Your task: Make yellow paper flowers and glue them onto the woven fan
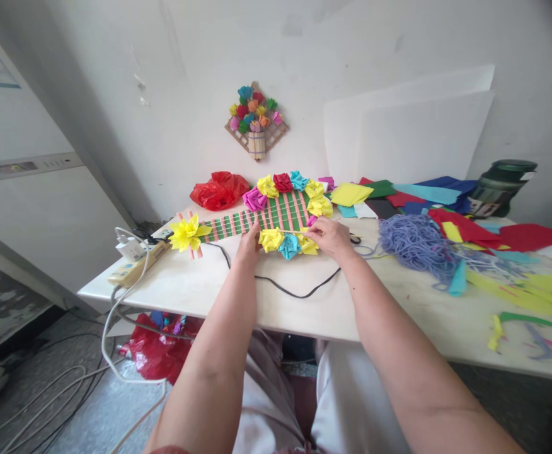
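A woven paper craft (276,217) of green and pink strips lies on the white table (238,296), ringed with paper flowers in yellow, pink, red and blue. A big yellow flower (187,233) sits at its left end. My left hand (249,244) presses down on the craft's near edge beside a yellow flower (271,239). My right hand (330,236) pinches a thin stick-like tool (297,231) that points at the near flowers, next to a blue flower (289,246).
A red plastic bag (219,189) lies behind the craft. Coloured paper sheets (399,192), purple yarn (415,243) and paper scraps cover the table's right half. A power strip (137,261) with cables sits at the left edge; a black cable (295,291) runs between my arms. A dark green jar (500,186) stands at the far right.
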`<state>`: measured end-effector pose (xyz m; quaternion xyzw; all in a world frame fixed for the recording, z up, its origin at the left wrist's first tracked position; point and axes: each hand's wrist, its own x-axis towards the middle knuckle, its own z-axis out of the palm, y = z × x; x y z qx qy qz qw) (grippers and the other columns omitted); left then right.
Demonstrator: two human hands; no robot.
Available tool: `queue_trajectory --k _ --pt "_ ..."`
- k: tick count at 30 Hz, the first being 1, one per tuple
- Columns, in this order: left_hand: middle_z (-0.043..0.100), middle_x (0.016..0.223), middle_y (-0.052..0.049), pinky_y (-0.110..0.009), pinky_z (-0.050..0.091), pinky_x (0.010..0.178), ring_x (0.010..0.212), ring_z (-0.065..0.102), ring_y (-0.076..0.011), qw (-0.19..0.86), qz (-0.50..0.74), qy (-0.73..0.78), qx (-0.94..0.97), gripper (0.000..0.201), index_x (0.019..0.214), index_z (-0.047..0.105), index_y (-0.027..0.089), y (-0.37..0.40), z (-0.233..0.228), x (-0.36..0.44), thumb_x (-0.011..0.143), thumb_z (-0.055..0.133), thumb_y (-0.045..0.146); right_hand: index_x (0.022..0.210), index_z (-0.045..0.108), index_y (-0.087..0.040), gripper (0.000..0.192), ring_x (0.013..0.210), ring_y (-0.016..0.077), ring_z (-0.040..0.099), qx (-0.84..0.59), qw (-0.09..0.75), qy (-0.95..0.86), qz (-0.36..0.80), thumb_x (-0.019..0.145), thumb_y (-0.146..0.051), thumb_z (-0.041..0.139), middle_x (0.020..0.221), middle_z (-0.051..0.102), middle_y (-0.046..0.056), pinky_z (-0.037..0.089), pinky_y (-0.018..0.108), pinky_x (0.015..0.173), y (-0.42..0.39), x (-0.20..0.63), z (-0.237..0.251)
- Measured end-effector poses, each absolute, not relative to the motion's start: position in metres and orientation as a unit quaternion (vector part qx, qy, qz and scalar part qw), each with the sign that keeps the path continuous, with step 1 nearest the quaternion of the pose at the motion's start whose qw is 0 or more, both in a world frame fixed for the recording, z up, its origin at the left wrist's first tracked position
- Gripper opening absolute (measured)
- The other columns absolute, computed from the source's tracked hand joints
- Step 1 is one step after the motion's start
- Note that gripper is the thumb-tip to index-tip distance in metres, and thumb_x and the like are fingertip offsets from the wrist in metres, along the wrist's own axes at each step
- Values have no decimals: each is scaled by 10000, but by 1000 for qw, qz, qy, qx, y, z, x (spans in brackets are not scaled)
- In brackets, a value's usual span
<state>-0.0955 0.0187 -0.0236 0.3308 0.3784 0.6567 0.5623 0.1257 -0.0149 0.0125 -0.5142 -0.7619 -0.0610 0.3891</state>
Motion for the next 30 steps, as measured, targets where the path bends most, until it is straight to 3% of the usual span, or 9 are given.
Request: queue_trajectory --k 30 --pt "640 673 -16 -246 465 518 625 640 -173 578 631 372 360 406 840 585 169 19 -27 -93 620 734 476 670 656 -195 176 685 132 568 -479 391 -785 -47 779 -331 666 761 664 11 299 246 554 -13 115 9"
